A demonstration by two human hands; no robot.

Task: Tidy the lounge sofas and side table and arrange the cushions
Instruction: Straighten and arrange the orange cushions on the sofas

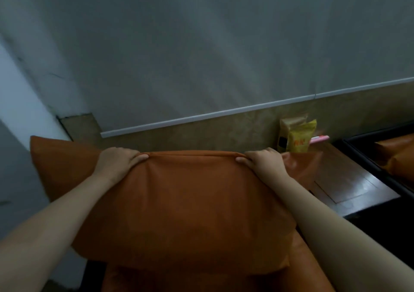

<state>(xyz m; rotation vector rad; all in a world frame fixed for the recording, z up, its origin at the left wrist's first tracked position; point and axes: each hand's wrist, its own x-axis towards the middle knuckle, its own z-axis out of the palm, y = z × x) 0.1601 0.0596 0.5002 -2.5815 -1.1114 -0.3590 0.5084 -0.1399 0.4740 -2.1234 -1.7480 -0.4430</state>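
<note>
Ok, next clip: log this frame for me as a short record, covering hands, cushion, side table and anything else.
left hand: grips the orange cushion at its top edge
right hand: grips the same top edge, further right
orange cushion: upright above the orange sofa seat
side table: dark wood, right of the cushion; a tan packet, a yellow packet and a pink item at its back
far right: more orange upholstery, partly in view

Probably a lounge: orange sofa, dark wooden side table.
</note>
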